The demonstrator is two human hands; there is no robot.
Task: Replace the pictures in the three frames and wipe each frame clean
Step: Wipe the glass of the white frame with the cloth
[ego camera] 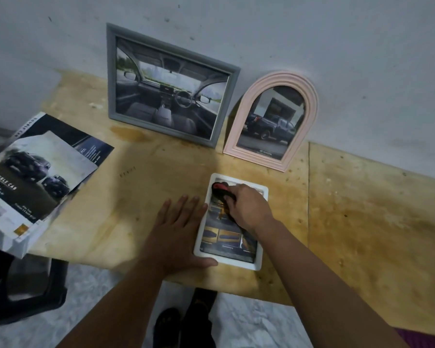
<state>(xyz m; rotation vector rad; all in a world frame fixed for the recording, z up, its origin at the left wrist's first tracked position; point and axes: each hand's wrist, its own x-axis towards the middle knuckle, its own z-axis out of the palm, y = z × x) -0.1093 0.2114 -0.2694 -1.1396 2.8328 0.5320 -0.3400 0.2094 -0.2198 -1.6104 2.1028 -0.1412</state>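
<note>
White frame (259, 264) lying flat near the tabletop's (362, 222) front edge | my left hand (178, 229) is pressing flat, fingers straight, beside it | my right hand (249, 207) is gripping a red-black cloth (219, 188) on its glass.

The right hand (249, 207) covers part of the white frame's (236, 262) picture and most of the dark cloth (220, 188). The brochures (35, 177) run off the left edge.

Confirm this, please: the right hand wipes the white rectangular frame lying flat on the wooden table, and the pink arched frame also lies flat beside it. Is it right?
Not quite. In the head view the pink arched frame stands leaning against the wall. The right hand does wipe the white rectangular frame lying flat on the wooden table.
</note>
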